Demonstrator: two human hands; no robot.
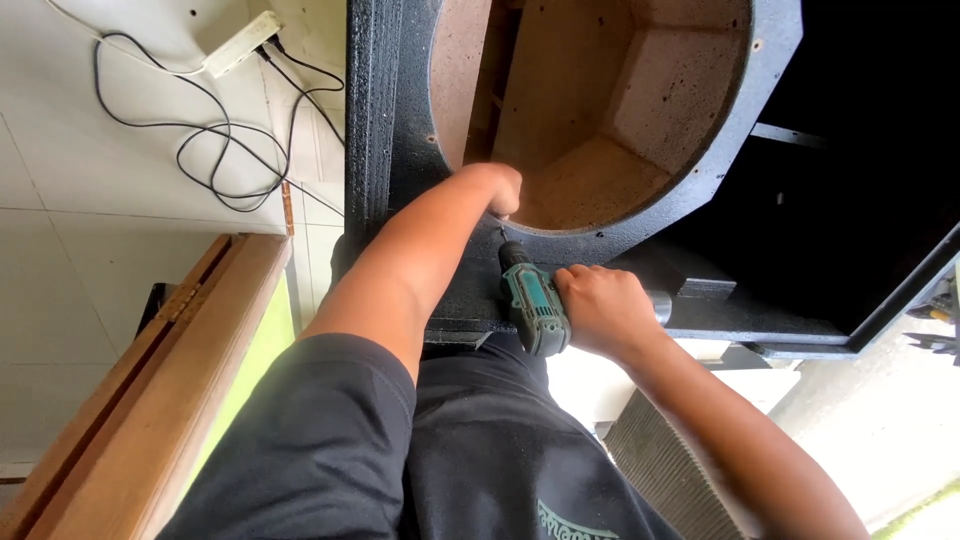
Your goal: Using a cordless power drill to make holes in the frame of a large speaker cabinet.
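Observation:
A black textured speaker cabinet (400, 90) lies in front of me, with a large round cutout (590, 110) that shows bare brown board inside. My right hand (605, 310) grips a teal and black cordless drill (532, 300), whose tip points at the cabinet face just below the cutout's rim. My left hand (497, 187) rests on the lower rim of the cutout, right above the drill tip, with the fingers curled over the edge. Whether it holds a screw is hidden.
A white power strip (240, 42) with black cables (215, 150) lies on the pale tiled floor at the upper left. A wooden frame (150, 400) runs along the lower left. A ribbed grey panel (670, 470) sits at the lower right.

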